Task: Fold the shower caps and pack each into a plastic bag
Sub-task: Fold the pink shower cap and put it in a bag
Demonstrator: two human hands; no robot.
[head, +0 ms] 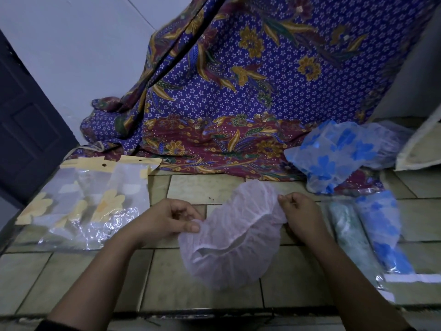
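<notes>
A pale pink shower cap (229,237) is lying spread on the tiled counter (191,283), its elastic rim gaping toward the viewer. The left hand (170,217) is pinching its left edge, the right hand (299,211) its right. Empty bags with yellow flowers (88,201) are lying to the left; packed blue-flowered caps (381,225) to the right, loose blue caps (338,154) and patterned cloth (238,91) behind.

Tiled counter (205,278), pale wall (71,48), dark door (26,130)
</notes>
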